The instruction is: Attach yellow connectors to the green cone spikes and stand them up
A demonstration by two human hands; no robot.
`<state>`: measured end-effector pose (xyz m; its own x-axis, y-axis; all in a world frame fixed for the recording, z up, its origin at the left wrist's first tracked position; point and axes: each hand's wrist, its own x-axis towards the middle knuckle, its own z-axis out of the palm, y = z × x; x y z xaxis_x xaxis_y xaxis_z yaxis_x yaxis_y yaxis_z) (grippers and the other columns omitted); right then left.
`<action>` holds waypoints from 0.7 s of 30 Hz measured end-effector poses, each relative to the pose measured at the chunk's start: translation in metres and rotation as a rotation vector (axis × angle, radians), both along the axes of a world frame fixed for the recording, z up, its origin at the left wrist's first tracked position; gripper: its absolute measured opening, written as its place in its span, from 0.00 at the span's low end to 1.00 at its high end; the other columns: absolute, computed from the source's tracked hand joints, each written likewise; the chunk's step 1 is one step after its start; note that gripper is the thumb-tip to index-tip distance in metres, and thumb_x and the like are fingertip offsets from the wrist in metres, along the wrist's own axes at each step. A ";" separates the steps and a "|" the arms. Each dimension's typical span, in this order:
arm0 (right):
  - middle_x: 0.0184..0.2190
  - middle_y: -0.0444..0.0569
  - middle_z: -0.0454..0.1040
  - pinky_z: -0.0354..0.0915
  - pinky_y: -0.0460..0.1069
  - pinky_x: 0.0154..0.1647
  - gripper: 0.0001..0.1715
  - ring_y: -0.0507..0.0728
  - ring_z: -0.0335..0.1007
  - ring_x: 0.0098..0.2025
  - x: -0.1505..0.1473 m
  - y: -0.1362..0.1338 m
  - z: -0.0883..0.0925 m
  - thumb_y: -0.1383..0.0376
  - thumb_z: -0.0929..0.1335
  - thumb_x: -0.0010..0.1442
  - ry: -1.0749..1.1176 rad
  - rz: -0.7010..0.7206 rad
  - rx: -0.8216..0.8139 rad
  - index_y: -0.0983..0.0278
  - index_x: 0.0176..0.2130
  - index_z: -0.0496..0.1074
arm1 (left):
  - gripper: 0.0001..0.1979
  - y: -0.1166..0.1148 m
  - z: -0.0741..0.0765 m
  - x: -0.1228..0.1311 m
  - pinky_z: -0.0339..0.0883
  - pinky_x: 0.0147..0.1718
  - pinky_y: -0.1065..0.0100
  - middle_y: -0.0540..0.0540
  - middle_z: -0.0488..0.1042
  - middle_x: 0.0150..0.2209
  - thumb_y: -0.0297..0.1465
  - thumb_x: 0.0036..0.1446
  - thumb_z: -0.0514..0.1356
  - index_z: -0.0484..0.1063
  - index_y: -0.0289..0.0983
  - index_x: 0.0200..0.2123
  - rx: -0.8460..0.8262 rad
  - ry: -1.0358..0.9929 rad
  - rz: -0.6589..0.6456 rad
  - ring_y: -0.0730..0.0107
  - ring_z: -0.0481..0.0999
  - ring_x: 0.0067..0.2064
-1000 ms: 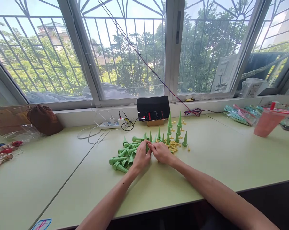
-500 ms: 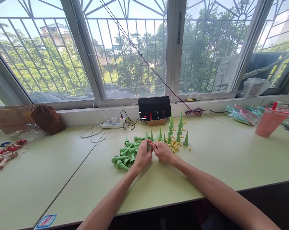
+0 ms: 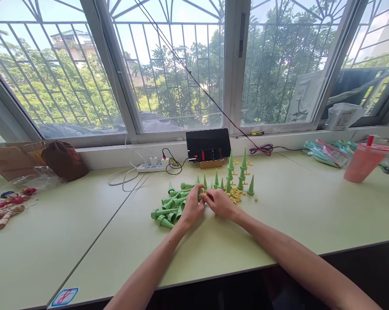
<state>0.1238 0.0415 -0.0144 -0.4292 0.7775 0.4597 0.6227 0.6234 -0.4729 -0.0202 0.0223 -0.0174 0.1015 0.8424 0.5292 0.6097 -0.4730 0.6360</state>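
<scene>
My left hand is closed around what looks like a green watering spike, mostly hidden by the fingers. Pressed against it from the right, my right hand pinches a small yellow piece, apparently a valve; only a speck of it shows. Left of my hands lies a heap of loose green spikes, several with ribbed caps. Behind and right of them, yellow valves are piled. Two stacks of green spikes with yellow valves sticking out stand upright, and a single spike stands beside them.
A phone leans before a black tablet at the sill. A power strip with cables lies left of it. A pink cup and plastic packets are at right. Wooden toys and a brown pouch lie left.
My fingers have shifted slightly where the hands meet: the left index finger is raised a little and the right fingertips have drawn lower. The heap and stacks look the same.
</scene>
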 end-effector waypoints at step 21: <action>0.19 0.43 0.65 0.50 0.44 0.25 0.20 0.48 0.54 0.21 0.000 -0.003 0.003 0.59 0.64 0.63 0.122 0.092 0.015 0.65 0.23 0.65 | 0.16 -0.005 0.008 0.001 0.61 0.31 0.71 0.51 0.70 0.30 0.18 0.46 0.49 0.63 0.39 0.39 -0.015 -0.016 -0.108 0.73 0.69 0.30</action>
<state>0.1240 0.0389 -0.0113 -0.4383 0.7305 0.5236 0.5016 0.6823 -0.5319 -0.0189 0.0171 -0.0093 0.1835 0.8351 0.5186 0.5457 -0.5253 0.6529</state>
